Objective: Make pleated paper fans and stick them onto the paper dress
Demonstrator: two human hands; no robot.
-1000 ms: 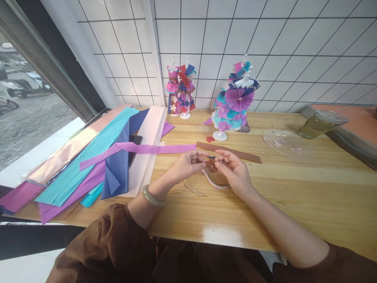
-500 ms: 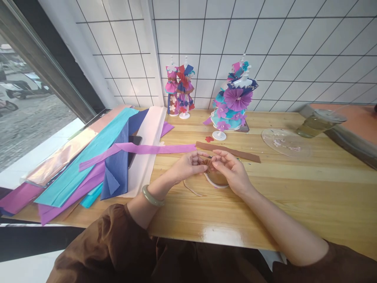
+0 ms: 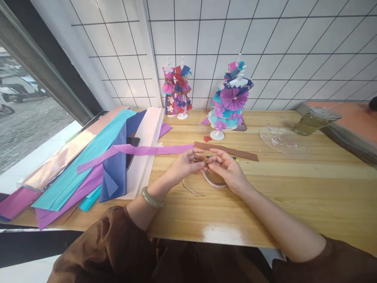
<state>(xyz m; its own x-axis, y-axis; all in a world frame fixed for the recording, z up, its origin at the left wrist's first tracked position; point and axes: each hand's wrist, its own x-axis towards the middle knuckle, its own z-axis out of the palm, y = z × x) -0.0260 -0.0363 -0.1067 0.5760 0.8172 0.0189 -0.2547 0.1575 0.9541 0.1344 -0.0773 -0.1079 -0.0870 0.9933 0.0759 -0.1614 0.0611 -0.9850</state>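
Observation:
A small piece of pleated brown crepe paper [image 3: 202,160] is pinched between both my hands, above the table. My left hand [image 3: 185,165] grips its left side between thumb and fingers. From the other side, the fingertips of my right hand [image 3: 226,168] are closed on it. Just below lies a round brown piece with a white rim [image 3: 216,179], partly covered by my right hand. A thin pale cord [image 3: 191,189] trails on the table beside it. Beyond my hands stretch a brown paper strip [image 3: 232,152] and a purple paper strip [image 3: 153,149].
Crepe paper sheets [image 3: 88,153] pile up on the left, with a dark phone [image 3: 133,151] among them. Small paper-dressed stands [image 3: 182,90] and a larger one [image 3: 232,104] line the wall. A clear plate [image 3: 279,140] and a tilted-looking cup [image 3: 315,120] are at right.
My right fingertips have closed in on the pleated brown paper, which now spans between both hands. The view has shifted slightly; the table items keep their places.

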